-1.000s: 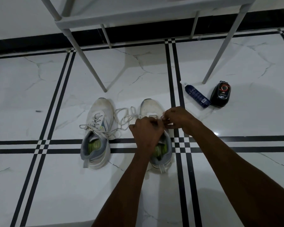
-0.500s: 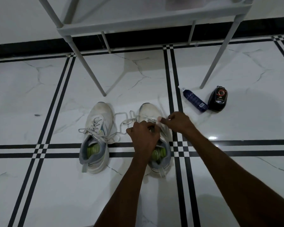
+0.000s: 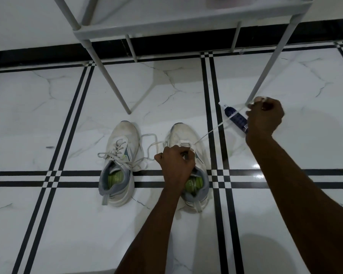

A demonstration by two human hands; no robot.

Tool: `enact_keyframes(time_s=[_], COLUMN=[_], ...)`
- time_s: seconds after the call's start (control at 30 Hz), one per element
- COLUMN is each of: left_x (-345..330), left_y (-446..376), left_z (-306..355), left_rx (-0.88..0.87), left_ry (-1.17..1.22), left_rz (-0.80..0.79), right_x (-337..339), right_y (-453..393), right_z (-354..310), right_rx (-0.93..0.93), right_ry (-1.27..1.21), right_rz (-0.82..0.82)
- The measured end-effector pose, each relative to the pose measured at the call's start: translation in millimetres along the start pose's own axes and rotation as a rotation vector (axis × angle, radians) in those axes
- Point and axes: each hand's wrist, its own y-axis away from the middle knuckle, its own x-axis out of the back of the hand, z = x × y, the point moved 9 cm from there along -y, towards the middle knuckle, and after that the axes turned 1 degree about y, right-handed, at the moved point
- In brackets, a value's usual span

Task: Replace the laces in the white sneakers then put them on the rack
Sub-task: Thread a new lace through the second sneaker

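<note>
Two white sneakers with green insoles stand side by side on the tiled floor. The left sneaker (image 3: pixel 121 153) is laced, its lace ends lying loose. My left hand (image 3: pixel 176 164) grips the tongue area of the right sneaker (image 3: pixel 183 135), fingers curled on it. My right hand (image 3: pixel 264 117) is raised to the right of that shoe and pinches one end of its white lace (image 3: pixel 212 131), drawn taut from the lowest eyelets. The lace's other end (image 3: pixel 152 143) trails in loops between the shoes.
A white rack (image 3: pixel 186 26) on thin legs stands just beyond the shoes against the wall. A dark blue spray bottle (image 3: pixel 235 117) lies on the floor under my right hand, partly hidden by it.
My right hand has moved up and to the right from the shoe, pulling the lace out taut. It now hides the black object beside the bottle. My left hand stays on the shoe.
</note>
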Motion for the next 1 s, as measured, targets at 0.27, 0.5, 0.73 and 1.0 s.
enact_keyframes(time_s=[0.27,0.5,0.73,1.0], left_x=[-4.3,-2.5,-0.3,-3.4], left_y=[-1.0,1.4,2.0,1.3], left_z=[-1.2,-3.9,2.6,-0.6], left_rx=[0.009,-0.015,-0.024,-0.03], left_ry=[0.026,0.036,0.047,0.009], left_rz=[-0.022,-0.034,-0.017,-0.027], right_x=[-62.1,-82.1,-44.9,-23.6], right_y=[93.0,115.5,67.9,29.1], right_z=[70.5,68.4,59.0,21.2], right_rx=[0.032,0.104,0.001,0.063], right_ry=[0.594,0.511,0.288,0.089], right_rz=[-0.67,-0.8,-0.351,-0.111])
